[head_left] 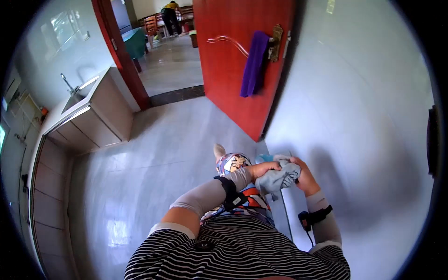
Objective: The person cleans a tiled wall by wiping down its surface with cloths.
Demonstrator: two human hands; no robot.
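A crumpled light-grey cloth point(275, 181) is bunched between my two hands in front of my body, near the white wall. My left hand point(267, 168) is closed on its left side. My right hand point(305, 177) is wrapped around its right side, with some fingers hidden behind the folds. Just beyond the cloth shows a light-blue thing point(264, 159), mostly covered, whose kind I cannot make out. Below the hands are my patterned trousers point(254, 198), and one foot point(219, 150) shows on the floor.
Ahead stands an open red door point(224, 60) with a purple towel point(254, 63) on its handle. On the left is a counter with a sink point(80, 97). Past the dark threshold point(177, 95), a person point(171, 18) bends near wooden chairs. The glossy wall point(364, 116) rises close on the right.
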